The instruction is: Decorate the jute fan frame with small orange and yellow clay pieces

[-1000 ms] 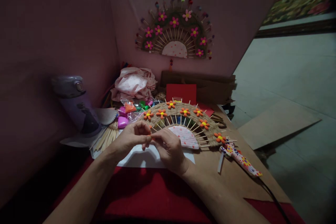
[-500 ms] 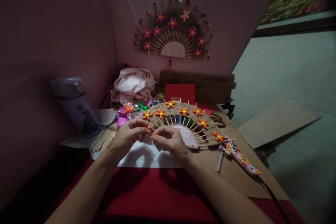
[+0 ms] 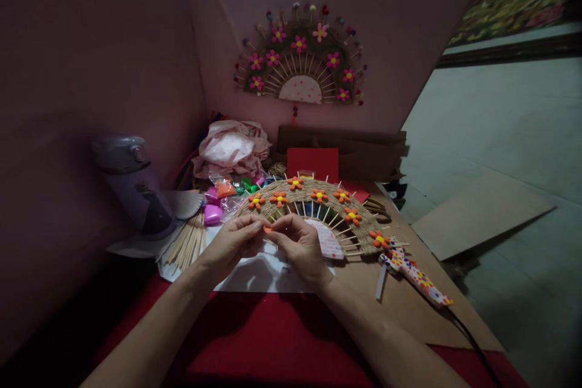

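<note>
My left hand (image 3: 240,235) and my right hand (image 3: 297,244) meet fingertip to fingertip over the near left side of a twine-wrapped stick fan (image 3: 330,191). Between them they pinch a small piece of orange clay (image 3: 268,230), partly hidden by the fingers. The fan lies on the table with orange clay flowers (image 3: 319,195) with yellow centres along its band. A white spotted half-round (image 3: 326,241) forms its base. White paper (image 3: 254,276) lies beneath my hands.
A floral-patterned glue gun (image 3: 416,273) with a black cord lies at the right on brown cardboard (image 3: 364,291). Wooden sticks (image 3: 185,245), clay packets (image 3: 222,187) and a purple bottle (image 3: 139,188) stand or lie at the left. A finished-looking fan (image 3: 299,51) hangs on the board behind.
My left hand has moved right, bringing its fingertips up against those of my right hand. The orange clay pieces that were apart are now together at the fingertips. The view has shifted slightly.
</note>
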The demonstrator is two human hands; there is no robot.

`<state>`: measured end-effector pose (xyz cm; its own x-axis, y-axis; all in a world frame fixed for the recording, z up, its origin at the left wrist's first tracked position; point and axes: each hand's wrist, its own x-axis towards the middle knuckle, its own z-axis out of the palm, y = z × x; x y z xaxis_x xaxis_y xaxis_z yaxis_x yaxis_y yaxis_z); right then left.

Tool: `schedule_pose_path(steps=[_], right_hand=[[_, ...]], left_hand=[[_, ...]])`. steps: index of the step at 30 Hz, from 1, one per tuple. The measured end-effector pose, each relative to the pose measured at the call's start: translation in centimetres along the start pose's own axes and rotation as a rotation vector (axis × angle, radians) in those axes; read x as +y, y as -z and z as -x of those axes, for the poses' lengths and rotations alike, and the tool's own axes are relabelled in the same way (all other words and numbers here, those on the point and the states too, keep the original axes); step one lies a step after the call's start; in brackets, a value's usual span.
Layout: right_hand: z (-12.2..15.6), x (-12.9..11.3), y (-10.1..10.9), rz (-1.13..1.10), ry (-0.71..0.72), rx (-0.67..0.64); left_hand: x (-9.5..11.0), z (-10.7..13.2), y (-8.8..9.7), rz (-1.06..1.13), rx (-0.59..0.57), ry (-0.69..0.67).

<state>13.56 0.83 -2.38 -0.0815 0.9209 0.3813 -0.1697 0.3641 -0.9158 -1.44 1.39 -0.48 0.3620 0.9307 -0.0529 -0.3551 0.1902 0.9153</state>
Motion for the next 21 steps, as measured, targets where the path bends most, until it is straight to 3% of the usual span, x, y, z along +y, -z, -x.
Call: schedule_pose_path(steps=[7, 15, 21], right_hand=[[0.0, 0.8, 0.3, 0.161, 0.116, 0.11], [0.2, 0.5, 0.1, 0.241, 0.196, 0.086], [0.3, 0.1, -0.1, 0.324, 0.323, 0.07]], left_hand=[[0.2, 0.0, 0.0, 0.108, -0.025, 0.011], [-0.4, -0.2, 0.4, 0.086, -0.023, 0.052], [-1.0, -0.2, 0.4, -0.023, -0.113, 0.044]])
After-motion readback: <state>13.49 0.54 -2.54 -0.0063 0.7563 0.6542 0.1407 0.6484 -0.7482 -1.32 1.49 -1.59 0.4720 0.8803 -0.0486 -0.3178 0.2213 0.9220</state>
